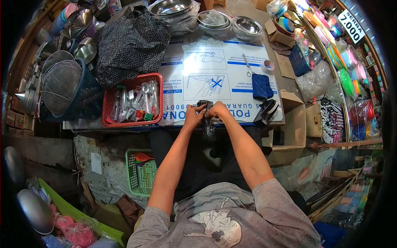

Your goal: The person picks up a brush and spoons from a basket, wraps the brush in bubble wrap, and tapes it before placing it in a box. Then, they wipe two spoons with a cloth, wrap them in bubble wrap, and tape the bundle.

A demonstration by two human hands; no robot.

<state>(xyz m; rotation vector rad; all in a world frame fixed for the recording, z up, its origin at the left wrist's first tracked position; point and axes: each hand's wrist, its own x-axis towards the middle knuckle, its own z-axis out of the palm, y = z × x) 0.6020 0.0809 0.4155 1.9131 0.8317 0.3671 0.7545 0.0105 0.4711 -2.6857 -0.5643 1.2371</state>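
At the table's near edge, my left hand (195, 117) and my right hand (218, 110) are closed on a small bundle of black bubble wrap (208, 126). The fingers of both hands pinch its upper part, and its lower end hangs over the edge above my lap. What is inside the wrap, if anything, is hidden. To the left of my left hand is a red basket (162, 99) of plastic-wrapped metal utensils (138, 99). A tape dispenser (268, 112) lies to the right of my right hand, with a folded dark blue cloth (262, 86) just beyond it.
A large black bubble wrap sheet (132, 45) covers the table's back left. Scissors (247, 66) and a tape roll (268, 65) lie at the right. Metal bowls (247, 25) line the far edge. Strainers (62, 80) fill a blue basket at left; a green basket (140, 188) stands below.
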